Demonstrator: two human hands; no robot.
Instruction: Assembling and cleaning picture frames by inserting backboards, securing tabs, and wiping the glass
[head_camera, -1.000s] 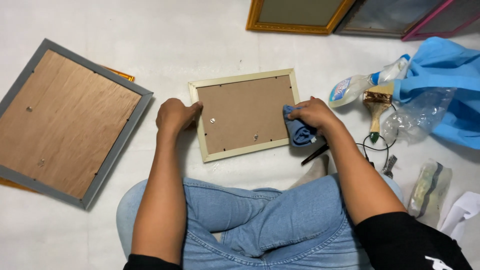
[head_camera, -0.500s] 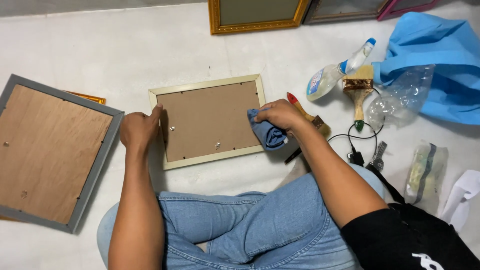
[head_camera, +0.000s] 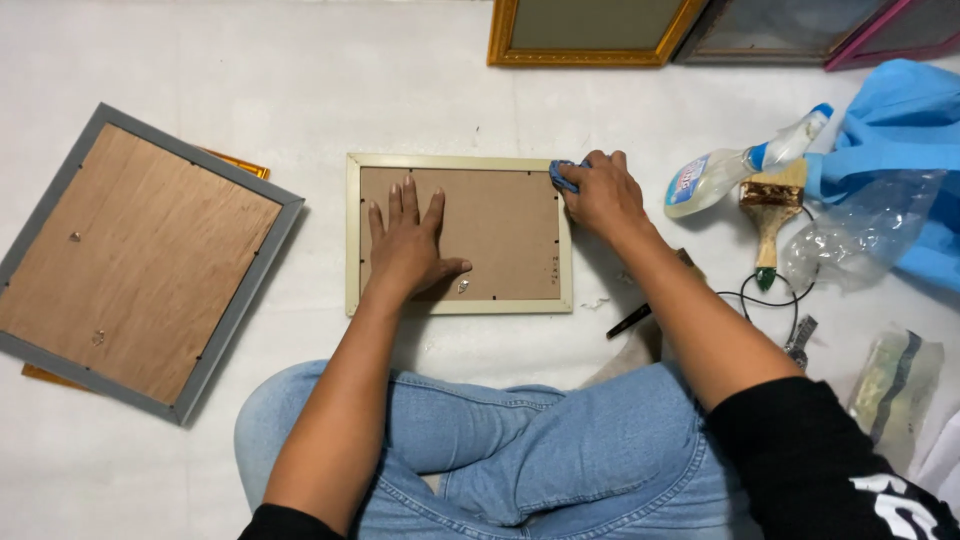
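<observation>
Head view: L hand (head_camera: 408, 243) lies flat, fingers spread, palm down on the brown backing of the cream picture frame (head_camera: 458, 235), which lies face-down on the white floor (head_camera: 300, 70) directly under both hands, in front of the crossed legs. R hand (head_camera: 598, 195) is clenched on a blue cloth (head_camera: 562, 176), pressing it at the frame's top-right corner; only a small part of the cloth shows past the fingers. Well to the left of L hand: grey-framed board (head_camera: 140, 260), back up, w/ an orange frame edge under it. Just right of R hand: spray bottle (head_camera: 745, 165), lying on its side, then a paint brush (head_camera: 770, 205), clear plastic bag (head_camera: 865, 225), blue fabric beyond.
</observation>
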